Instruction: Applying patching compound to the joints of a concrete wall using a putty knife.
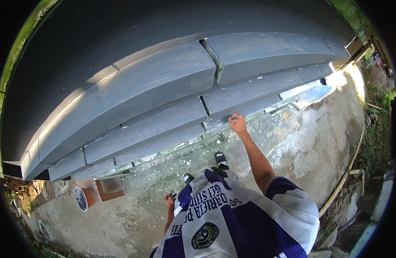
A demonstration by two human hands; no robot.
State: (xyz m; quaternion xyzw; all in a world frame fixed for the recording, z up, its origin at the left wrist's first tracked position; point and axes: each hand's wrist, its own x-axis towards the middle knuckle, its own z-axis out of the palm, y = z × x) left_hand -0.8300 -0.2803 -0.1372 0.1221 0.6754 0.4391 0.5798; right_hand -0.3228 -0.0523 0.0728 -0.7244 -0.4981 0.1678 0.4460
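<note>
My right hand (237,124) is closed, its fingers pinched against the lowest grey ledge (258,106) of the stepped wall. A small dark patch shows at the fingertips; whether it is a held thing or wet paint is too small to tell. Low at my side, beside my shirt, my left hand (168,199) has its fingers curled in. Something small and dark shows by those fingers, but its kind cannot be made out. Above the lowest ledge run two larger grey ledges (267,51), split by dark vertical gaps.
An orange bucket (90,198) with a pale rim stands on the concrete floor (138,210) at the left, beside a flat brown square piece (110,189). White specks dot the floor near my sandals (221,158). A long yellowish pipe (345,174) and plants border the right side.
</note>
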